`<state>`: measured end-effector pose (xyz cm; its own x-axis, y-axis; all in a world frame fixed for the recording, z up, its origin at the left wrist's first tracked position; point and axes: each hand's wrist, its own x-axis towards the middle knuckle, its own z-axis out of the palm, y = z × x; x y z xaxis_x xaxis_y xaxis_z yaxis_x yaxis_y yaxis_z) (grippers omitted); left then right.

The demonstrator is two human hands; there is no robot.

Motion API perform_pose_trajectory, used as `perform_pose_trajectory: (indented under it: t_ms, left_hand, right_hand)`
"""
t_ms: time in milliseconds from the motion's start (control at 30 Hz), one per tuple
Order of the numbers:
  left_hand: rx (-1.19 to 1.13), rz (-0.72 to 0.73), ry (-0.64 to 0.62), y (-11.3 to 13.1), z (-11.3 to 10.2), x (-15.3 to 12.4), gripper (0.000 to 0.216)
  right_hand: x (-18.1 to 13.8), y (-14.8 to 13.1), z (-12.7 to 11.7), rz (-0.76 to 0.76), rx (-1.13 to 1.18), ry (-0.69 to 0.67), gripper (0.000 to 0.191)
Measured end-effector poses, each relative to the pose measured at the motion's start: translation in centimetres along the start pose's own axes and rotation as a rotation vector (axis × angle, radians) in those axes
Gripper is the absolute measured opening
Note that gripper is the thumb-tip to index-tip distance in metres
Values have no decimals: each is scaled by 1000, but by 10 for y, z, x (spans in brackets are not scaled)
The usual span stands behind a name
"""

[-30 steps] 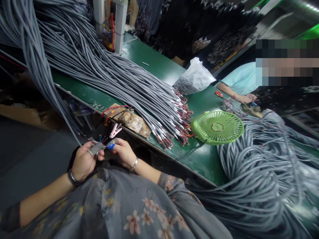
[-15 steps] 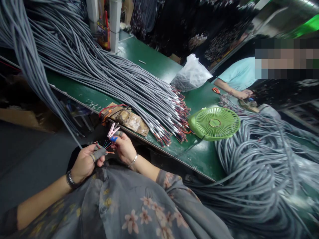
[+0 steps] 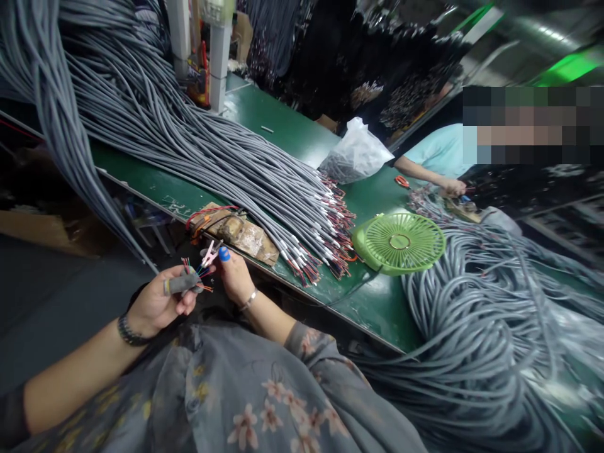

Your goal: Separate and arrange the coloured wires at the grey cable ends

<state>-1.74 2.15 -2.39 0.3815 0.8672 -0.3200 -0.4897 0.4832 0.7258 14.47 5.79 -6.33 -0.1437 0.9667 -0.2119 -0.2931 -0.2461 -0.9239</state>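
My left hand (image 3: 163, 299) is closed round the end of a grey cable, its thumb in a grey wrap. Thin coloured wires (image 3: 202, 272) fan out from that end toward my right. The rest of the cable (image 3: 146, 257) runs up and left from the hand. My right hand (image 3: 236, 275), with a blue cover on its thumb, is curled close to the wire tips. What its fingers pinch, if anything, is hidden. Just left of that thumb, near the bench edge, is a pink clip (image 3: 210, 253).
A taped cardboard piece (image 3: 250, 239) lies on the green bench (image 3: 292, 138). Beyond it lie many grey cables (image 3: 226, 145) with stripped ends. A green fan (image 3: 399, 242), a plastic bag (image 3: 356, 151) and more coiled cables (image 3: 472, 302) are to the right. A co-worker's hand (image 3: 453, 187) is across the bench.
My right thumb has moved up and right, from left of the clip's base to its right side. My left hand has turned slightly, with the wires now closer to the clip. The view has shifted a little.
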Motion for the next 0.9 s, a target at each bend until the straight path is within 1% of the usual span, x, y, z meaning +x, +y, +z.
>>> perform_pose_trajectory:
  t_ms: [67,100,133,233,300,400,533,633,800,900]
  left_hand:
    - [1,-2,-8,-2,-1,3,32]
    - [3,-3,-4,-2,-2,4,31]
    - [8,-5,2,-3,-3,4,30]
    - [29,-7,23,-4,-3,6,29]
    - [39,-11,34,-4,-2,6,29]
    - [50,-32,46,-4,-1,6,30]
    - [72,-44,52,-6,-1,6,30]
    - [82,-36,56,-6,0,6,32]
    - [100,-18,89,-4,4,1,38]
    - [139,-12,130,-6,6,-5,39]
  right_hand:
    - [0,3,2,-111,-57,76,67]
    - [0,3,3,-111,-42,74,68]
    - [0,3,4,-72,4,46,68]
    - [2,1,9,127,208,-40,64]
    - [4,-2,13,197,300,-22,56]
    - [5,-6,16,206,364,34,49]
    - [4,-10,18,209,395,34,49]
    - [3,-11,16,252,390,8,51]
    - [1,-12,8,312,370,-75,56]
    - [-1,-15,6,329,378,-101,52]
